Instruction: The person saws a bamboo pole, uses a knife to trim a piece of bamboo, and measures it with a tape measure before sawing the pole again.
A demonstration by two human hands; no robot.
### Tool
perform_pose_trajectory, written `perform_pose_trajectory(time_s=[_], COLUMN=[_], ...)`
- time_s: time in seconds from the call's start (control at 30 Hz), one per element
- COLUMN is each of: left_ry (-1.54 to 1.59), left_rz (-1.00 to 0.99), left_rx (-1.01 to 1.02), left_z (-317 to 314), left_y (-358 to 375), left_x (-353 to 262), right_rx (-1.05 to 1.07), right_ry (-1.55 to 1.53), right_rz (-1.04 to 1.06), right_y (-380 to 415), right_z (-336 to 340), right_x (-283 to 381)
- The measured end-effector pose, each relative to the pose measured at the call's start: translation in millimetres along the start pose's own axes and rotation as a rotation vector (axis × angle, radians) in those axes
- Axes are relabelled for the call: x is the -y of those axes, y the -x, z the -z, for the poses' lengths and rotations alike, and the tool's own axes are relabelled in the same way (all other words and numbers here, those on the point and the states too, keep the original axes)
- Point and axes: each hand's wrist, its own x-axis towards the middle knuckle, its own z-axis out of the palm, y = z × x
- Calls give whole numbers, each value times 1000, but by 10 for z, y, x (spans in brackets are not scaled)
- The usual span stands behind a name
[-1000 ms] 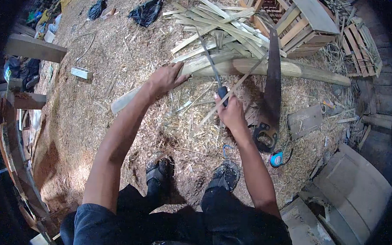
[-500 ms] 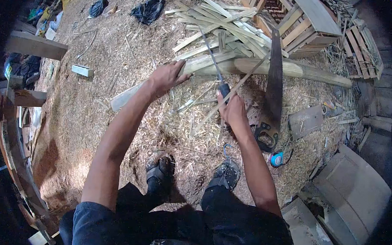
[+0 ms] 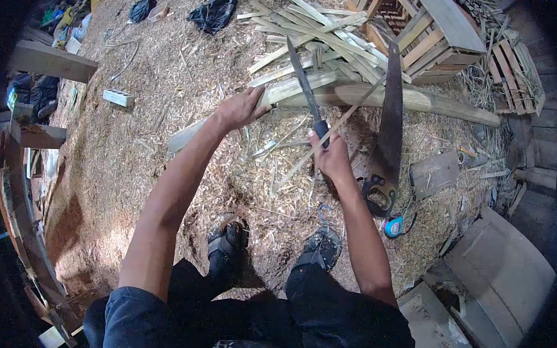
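My right hand (image 3: 334, 156) is wrapped round the black handle of a long knife (image 3: 305, 83), its blade pointing away from me with the flat side showing. Under my left hand (image 3: 239, 109) is a pale wooden board (image 3: 298, 88), gripped near its middle. One end of that board slants down to the left behind my forearm; the other overlaps a long timber (image 3: 431, 101) on the ground. A thin wood strip (image 3: 354, 109) crosses beside the knife handle and my right hand. To the right lies a handsaw (image 3: 390, 117), its handle toward me.
Cut wooden strips (image 3: 343, 37) are piled ahead, with slatted crates (image 3: 443, 38) to their right. A blue tape measure (image 3: 393, 226) sits by the saw handle. Wood shavings cover the ground. Black plastic (image 3: 212, 13) and a white block (image 3: 118, 97) lie to the left.
The knife has turned in my right hand, so its blade now shows broad instead of edge-on. The board's lower left end has shifted slightly right and up; my left hand still grips it.
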Motion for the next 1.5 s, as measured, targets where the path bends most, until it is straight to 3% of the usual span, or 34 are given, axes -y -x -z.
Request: perform_pose_trajectory(time_s=[0.03,0.17,0.23,0.27,0.37,0.43,0.57,0.67,0.73,0.87,0.93,1.0,1.07,1.13,1.2,1.27,1.33,1.4,1.43,1.5], left_ry=[26,49,43,37,81,73,22,34,29,20,60,97,425,459,670,735,587,642,731,818], left_rz=[-28,-61,-34,-7,5,51,90,-3,-33,-57,-47,-40,90,178,233,268,257,313,336,359], left_rx=[-19,-111,-123,-137,-185,-171,-147,-299,-297,-320,-288,-259,84,115,71,99,29,96,164,232], left_z=[-27,-87,-87,-81,-122,-99,-82,-121,-2,209,187,168,166,242,282,142,44,90,205,253], left_y=[-8,47,77,89,100,140,197,205,189,160,132,97,52,88,149,121,71,52,76,78], left_x=[29,-5,-65,-93,-117,-228,-328,-316,-367,-537,-562,-569,-554,-676,-749,-585,-449,-428,-502,-527], right_rx=[87,93,-100,-99,-23,-24,43,48,72,96,-15,-75,-42,-75,-185,-174,-165,38,-17,24], right_ry=[-1,-24,29,27,-108,-350,-685,-714,-700,-476,-134,-70,69,29,-21,51,121,210,592,633], right_rz=[-224,-217,-62,-61,-129,-332,-465,-356,-364,-321,-246,-201,-197,-151,63,81,106,12,141,132], right_y=[-5,-5,50,62,77,121,195,164,143,169,148,94,45,99,154,173,172,174,152,146], right_z=[108,66,2,-27,-123,-191,-55,80,167,340,345,329,342,314,275,268,292,331,243,200], right_x=[146,-21,86,59,-28,49,324,457,550,832,852,691,568,572,509,424,370,326,199,45])
